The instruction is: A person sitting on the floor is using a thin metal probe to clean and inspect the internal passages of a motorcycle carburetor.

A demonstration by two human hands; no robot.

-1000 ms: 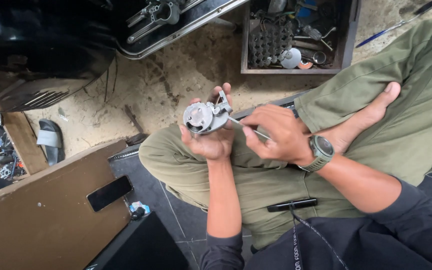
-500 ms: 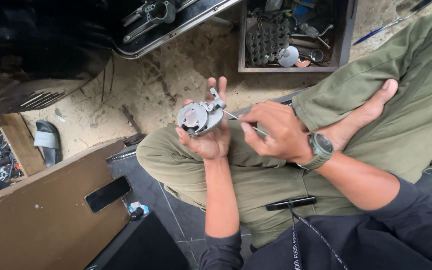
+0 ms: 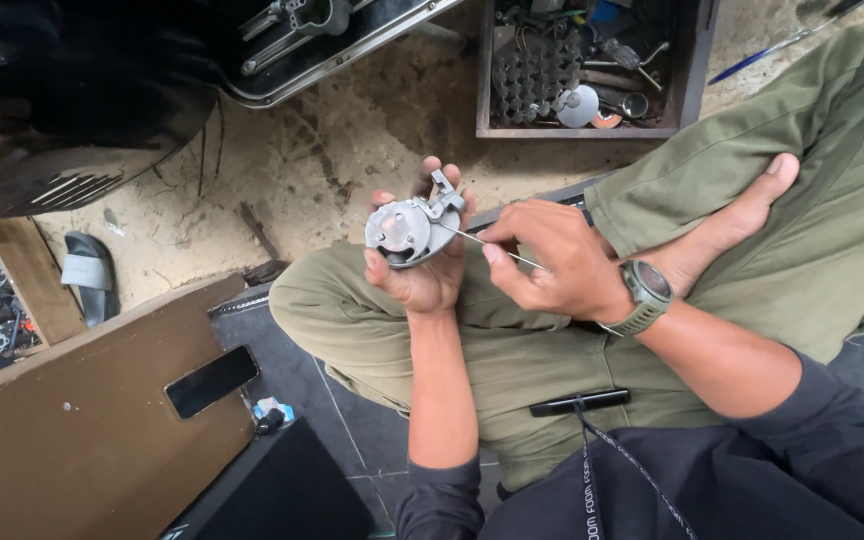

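wooden tool crate, sandal, phone on board.

The left hand is raised palm-up above the crossed legs, fingers curled closed around what it holds, forearm running down toward 6 o'clock. The right hand sits just at its 3 o'clock, thumb and forefinger pinched together, wrist bent, forearm stretching toward 4 o'clock.
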